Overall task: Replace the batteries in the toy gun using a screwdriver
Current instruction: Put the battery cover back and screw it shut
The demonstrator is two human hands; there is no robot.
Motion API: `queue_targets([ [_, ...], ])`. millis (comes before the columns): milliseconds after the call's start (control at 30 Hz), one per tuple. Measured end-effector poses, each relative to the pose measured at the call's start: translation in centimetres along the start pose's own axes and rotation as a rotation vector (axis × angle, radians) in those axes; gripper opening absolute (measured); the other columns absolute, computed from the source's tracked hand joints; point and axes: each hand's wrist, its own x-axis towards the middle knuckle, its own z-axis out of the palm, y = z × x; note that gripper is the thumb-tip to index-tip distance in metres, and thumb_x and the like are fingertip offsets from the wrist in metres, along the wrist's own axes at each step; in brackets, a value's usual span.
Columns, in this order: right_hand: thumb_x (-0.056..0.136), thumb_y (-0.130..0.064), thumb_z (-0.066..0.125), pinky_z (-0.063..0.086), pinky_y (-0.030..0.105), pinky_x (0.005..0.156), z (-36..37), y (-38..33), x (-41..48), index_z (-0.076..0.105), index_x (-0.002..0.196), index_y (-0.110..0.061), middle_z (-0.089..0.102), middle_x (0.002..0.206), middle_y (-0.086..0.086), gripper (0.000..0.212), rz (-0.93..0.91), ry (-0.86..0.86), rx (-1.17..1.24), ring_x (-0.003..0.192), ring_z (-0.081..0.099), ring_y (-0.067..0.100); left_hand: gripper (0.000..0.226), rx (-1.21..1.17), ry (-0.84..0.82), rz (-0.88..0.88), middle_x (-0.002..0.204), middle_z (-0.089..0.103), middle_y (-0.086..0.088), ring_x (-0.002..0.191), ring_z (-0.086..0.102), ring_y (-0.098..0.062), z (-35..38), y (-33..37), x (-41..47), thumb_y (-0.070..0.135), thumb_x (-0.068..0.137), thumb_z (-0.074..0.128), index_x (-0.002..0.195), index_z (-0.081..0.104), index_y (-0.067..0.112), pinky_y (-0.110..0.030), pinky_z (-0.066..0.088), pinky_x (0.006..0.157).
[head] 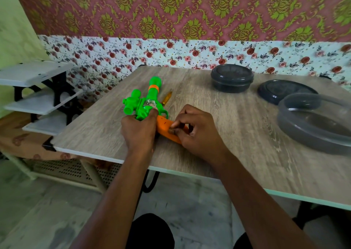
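A green toy gun [146, 100] with an orange grip [165, 128] lies flat on the wooden table [218, 134], barrel pointing away from me. My left hand [138, 133] presses down on the gun's body near the trigger. My right hand [197, 131] has its fingertips pinched on the orange grip. What sits under those fingertips is hidden. A screwdriver with a yellow handle [167, 97] lies on the table just right of the barrel, untouched.
A closed dark round container [231, 77] stands at the table's far side. A loose dark lid [281, 91] and an open round container [313, 123] sit at the right. A white shelf rack [38, 96] stands left of the table.
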Motion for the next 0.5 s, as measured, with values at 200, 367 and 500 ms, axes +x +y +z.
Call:
queue_targets([
  [200,0.073,-0.004,0.086,0.044,0.008,0.069,0.3,0.02,0.4,0.078,0.074,-0.012,0.07,0.088,-0.003,0.012,0.202,-0.017,0.149,0.081,0.067,0.006,0.044,-0.019,-0.015,0.001,0.074,0.077,-0.001,0.07,0.077,-0.024,-0.02,-0.16,0.17,0.052,0.051,0.08,0.079,0.076,0.018,-0.058,0.063,0.07],
  [367,0.071,0.0,0.088,0.049,0.016,0.075,0.1,0.21,0.68,0.079,0.076,-0.004,0.073,0.086,0.003,0.01,0.287,-0.03,0.275,0.081,0.07,0.008,0.043,-0.03,-0.024,0.011,0.074,0.078,-0.003,0.071,0.077,-0.026,0.05,-0.56,0.49,0.051,0.053,0.082,0.078,0.077,0.017,-0.058,0.063,0.071],
  [500,0.07,0.001,0.088,0.055,0.025,0.083,0.0,0.29,0.65,0.079,0.075,-0.003,0.074,0.085,0.005,0.011,0.306,-0.03,0.308,0.083,0.071,0.013,0.038,-0.035,-0.023,0.011,0.075,0.078,-0.001,0.071,0.077,-0.026,0.06,-0.56,0.51,0.051,0.052,0.082,0.076,0.078,0.023,-0.058,0.063,0.072],
])
